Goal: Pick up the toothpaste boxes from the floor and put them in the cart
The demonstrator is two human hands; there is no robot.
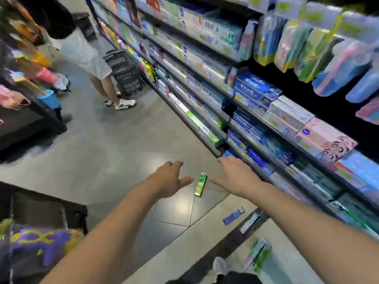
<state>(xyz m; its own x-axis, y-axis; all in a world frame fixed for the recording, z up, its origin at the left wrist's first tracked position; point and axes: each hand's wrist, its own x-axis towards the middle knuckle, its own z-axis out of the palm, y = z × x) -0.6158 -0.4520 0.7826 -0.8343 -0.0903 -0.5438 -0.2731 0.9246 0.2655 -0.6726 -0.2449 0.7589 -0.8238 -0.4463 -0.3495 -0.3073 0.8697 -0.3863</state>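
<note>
Neither grip holds anything: both bare hands are spread wide with the fingers apart, reaching out over the grey tiled floor (114, 152). The left hand (171, 179) and the right hand (235, 176) flank a slim green cardboard toothpaste box (201, 184) that lies flat on the floor, its long side pointing away from the person. In the head view the left thumb tip is just beside the green box's left edge and the right thumb tip just beside its right edge; whether the hands are down at floor level or well above the green box cannot be told from this angle.

Nearer the person than the green box, and to its right, a flat blue toothpaste box (233, 215) lies at a slant on a pale strip of the floor. Just beyond the blue one, closer to the shelf foot, lies a white-and-green box (249, 222), blurred. Nearer still, a green-and-white pack (257, 255), seemingly two boxes together, lies by the person's white shoe (220, 266).

Right of the green box runs a long metal store shelf (254, 111) stocked with boxed toothpaste. Left of the green box and closer to the camera sits the dark cart (41, 208), with a purple-and-yellow packet (39, 242) beside it. Far beyond the green box a second person stands next to a black plastic basket (125, 72).
</note>
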